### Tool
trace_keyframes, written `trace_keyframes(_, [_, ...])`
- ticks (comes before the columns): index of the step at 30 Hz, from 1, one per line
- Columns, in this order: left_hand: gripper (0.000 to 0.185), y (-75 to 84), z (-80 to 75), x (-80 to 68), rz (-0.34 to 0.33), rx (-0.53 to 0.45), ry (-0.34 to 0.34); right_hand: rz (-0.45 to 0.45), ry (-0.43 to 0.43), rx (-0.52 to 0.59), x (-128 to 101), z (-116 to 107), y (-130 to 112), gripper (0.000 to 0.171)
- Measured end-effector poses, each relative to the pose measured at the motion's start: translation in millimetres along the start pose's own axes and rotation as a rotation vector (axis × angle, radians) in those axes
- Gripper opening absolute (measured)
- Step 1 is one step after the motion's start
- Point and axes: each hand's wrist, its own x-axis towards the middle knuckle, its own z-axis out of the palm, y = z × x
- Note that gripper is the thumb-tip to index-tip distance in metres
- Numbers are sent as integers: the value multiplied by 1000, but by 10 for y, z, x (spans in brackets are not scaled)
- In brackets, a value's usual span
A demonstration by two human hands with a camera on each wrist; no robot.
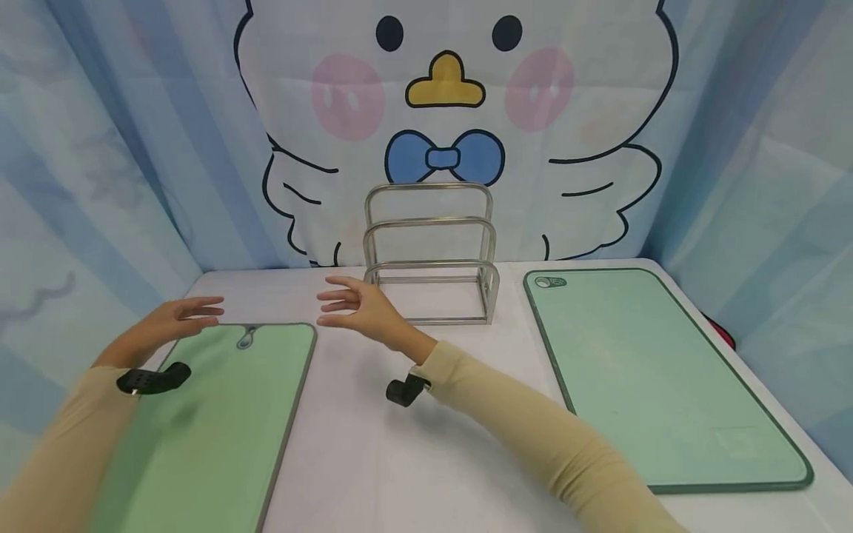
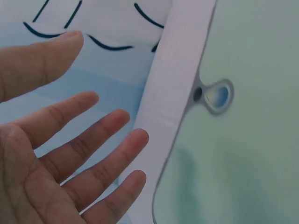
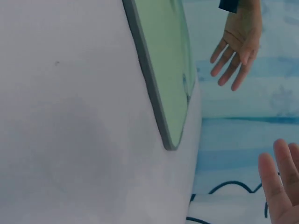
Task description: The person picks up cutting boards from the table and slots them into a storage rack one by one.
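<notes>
A light green cutting board [image 1: 226, 422] with a grey edge lies flat on the left of the table, a small teardrop-shaped hole [image 2: 218, 97] near its far edge. My left hand [image 1: 166, 326] hovers over the board's far left corner, fingers spread and holding nothing. Between that board and the wire rack, my right hand [image 1: 363, 311] is raised with its fingers apart, also holding nothing. The silver wire rack [image 1: 429, 222] stands upright at the back middle, just behind the right hand. On the right lies another green cutting board [image 1: 666, 377] with a dark green rim.
A white table [image 1: 413, 474] carries everything. Behind it hangs a curtain [image 1: 600, 215] printed with a cartoon bird, and blue striped curtains [image 1: 766, 148] close in both sides. A small red item [image 1: 721, 331] shows past the table's right edge. Each wrist wears a black camera [image 1: 155, 379].
</notes>
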Motion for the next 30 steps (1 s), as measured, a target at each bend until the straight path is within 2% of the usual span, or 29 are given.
trace_keyframes(5, [60, -81, -14, -37, -128, -4, -28, 94, -7, 12, -9, 150, 94, 67])
trace_keyframes(16, [61, -260, -61, -166, -213, -32, -78, 304, -5, 54, -8, 373, 239, 67])
trace_keyframes(24, [61, -346, -95, -199, -337, -54, -118, 468, 78, 114, 0, 443, 241, 67])
trace_keyframes(30, [59, -377, -106, -217, -428, -59, -103, 574, 95, 175, 12, 477, 232, 60])
